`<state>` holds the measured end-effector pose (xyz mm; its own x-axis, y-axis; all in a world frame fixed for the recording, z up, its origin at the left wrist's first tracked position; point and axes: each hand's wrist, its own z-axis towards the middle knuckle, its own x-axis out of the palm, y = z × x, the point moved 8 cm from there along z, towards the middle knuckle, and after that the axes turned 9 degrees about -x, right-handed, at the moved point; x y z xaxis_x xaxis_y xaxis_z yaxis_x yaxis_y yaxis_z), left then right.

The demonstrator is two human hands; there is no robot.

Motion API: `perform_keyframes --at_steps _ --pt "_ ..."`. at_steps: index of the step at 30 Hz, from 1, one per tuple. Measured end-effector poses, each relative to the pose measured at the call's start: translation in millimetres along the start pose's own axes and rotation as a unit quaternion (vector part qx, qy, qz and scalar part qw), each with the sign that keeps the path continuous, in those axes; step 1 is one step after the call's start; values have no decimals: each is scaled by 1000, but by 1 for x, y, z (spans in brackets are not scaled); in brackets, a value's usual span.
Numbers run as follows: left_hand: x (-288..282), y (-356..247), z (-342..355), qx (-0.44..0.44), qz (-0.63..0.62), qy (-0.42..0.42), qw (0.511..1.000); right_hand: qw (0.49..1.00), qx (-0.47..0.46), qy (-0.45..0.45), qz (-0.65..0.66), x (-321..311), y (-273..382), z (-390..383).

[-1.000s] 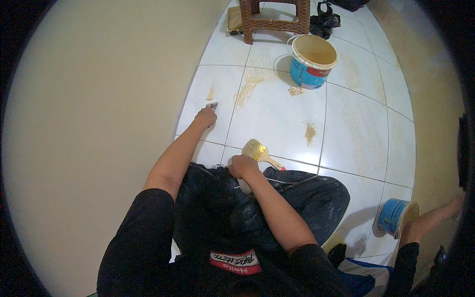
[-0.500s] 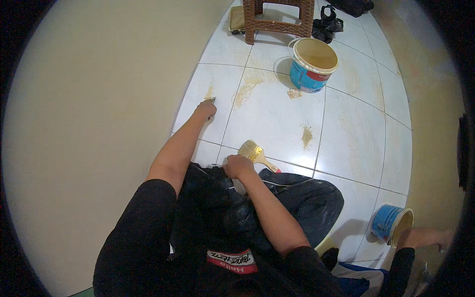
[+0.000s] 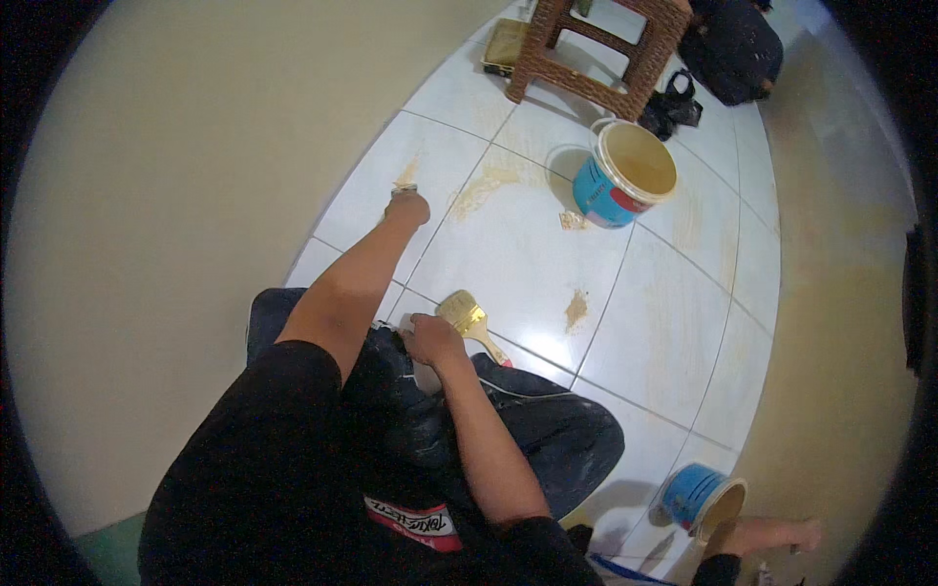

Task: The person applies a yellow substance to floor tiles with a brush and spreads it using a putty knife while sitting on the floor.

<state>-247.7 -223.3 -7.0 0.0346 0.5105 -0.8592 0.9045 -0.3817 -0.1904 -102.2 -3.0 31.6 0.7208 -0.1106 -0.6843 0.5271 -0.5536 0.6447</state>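
My left hand is stretched out to the floor, closed on a small flat scraper-like tool. Its edge meets the white tile at the lower end of a tan smear. Close to my body, my right hand is curled over my dark, stained trousers. A pale piece shows below that hand; whether the fingers grip it is hidden. Just right of those fingers lies a wide paintbrush, with pale bristles, a gold-coloured ferrule and a red-tipped wooden handle.
A blue-and-white bucket stands ahead, a brown woven-look stool behind it. Beside the stool sit a paint tray and a black plastic bag. At lower right, another person's arm reaches past a second blue bucket. Walls flank both sides.
The whole view has turned, shifting the bucket and stool. My left hand has turned and moved slightly at the smear, the tool's edge now facing away from me. My right hand's fingers have loosened slightly.
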Motion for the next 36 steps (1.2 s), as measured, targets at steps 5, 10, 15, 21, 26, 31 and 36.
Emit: perform_keyframes --at_steps 5,10,15,21,26,31,36 --pt "-5 -6 -10 54 41 -21 997 1000 -13 0 7 -10 -2 2" --pt "-4 -2 -24 -26 -17 -46 998 998 -27 -11 47 -8 3 0" --pt "-1 -18 -33 46 28 49 997 997 -16 -11 70 -11 -1 -1" --pt "3 -31 -28 12 -35 61 997 996 -13 21 84 -8 -19 4" --pt "-1 -4 0 10 -78 -53 995 996 -37 -28 74 -15 -3 5" --pt "11 -18 -22 -20 -36 -9 999 996 -9 -24 81 -22 -15 3" --pt "-5 -25 -24 26 -21 -62 998 996 -43 -50 58 -21 -17 2"
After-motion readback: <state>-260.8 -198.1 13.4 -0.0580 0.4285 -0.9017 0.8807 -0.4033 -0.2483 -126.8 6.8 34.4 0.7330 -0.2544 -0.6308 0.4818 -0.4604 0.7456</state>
